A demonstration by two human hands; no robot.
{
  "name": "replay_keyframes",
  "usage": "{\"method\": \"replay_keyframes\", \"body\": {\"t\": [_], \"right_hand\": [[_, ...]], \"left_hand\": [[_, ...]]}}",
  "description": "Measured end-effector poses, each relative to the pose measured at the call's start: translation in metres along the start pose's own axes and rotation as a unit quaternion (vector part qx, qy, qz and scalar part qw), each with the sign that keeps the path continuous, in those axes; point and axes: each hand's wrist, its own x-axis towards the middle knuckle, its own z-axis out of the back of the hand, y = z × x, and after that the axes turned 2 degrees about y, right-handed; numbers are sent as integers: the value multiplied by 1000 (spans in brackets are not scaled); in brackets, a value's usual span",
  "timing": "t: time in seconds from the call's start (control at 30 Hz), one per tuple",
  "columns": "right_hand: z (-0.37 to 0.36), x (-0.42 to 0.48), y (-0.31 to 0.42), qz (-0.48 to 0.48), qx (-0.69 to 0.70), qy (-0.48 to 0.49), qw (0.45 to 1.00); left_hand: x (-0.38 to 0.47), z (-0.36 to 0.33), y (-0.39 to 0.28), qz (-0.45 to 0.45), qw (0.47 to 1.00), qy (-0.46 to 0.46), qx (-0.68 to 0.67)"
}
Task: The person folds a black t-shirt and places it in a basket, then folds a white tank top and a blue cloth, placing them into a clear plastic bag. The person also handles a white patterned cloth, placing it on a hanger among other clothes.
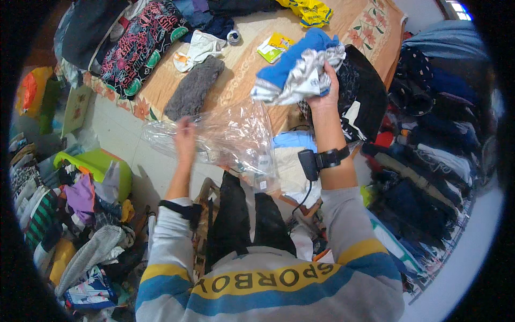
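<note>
Over the cloth-covered surface, my right hand (326, 90) grips a bundle of blue and whitish-grey cloth (297, 72). The bundle is loosely folded, with the blue part towards the far side. To the left, my left hand (185, 137) has its fingers closed on a clear plastic bag (241, 133). That bag spreads rightward, in front of my body, and bears a small white label near its lower corner. Beyond my left hand lies a dark grey fluffy cloth roll (195, 86). A yellow, green and white packet (275, 47) rests left of the bundle.
Light blue and cream folded cloths (295, 165) lie below my right hand. At left, a lime-green tub (120, 173) stands among piled clothes. More garments (426, 177) crowd the right side. A patterned bundle (141, 48) and a yellow plastic bag (312, 12) are at the back.
</note>
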Motion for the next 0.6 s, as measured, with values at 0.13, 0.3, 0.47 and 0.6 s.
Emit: {"method": "replay_keyframes", "body": {"t": [0.13,0.3,0.47,0.6], "right_hand": [[7,-15,-4,11,-272,-91,958],[118,-96,9,-94,-372,-23,923],[238,-156,-2,-55,-677,-94,728],[275,-170,-19,-124,-745,-162,635]], "left_hand": [[-56,-113,-52,-35,990,131,32],[-84,-165,-63,67,982,140,104],[-103,-194,-47,72,973,185,114],[-135,-221,-32,227,903,366,-9]]}}
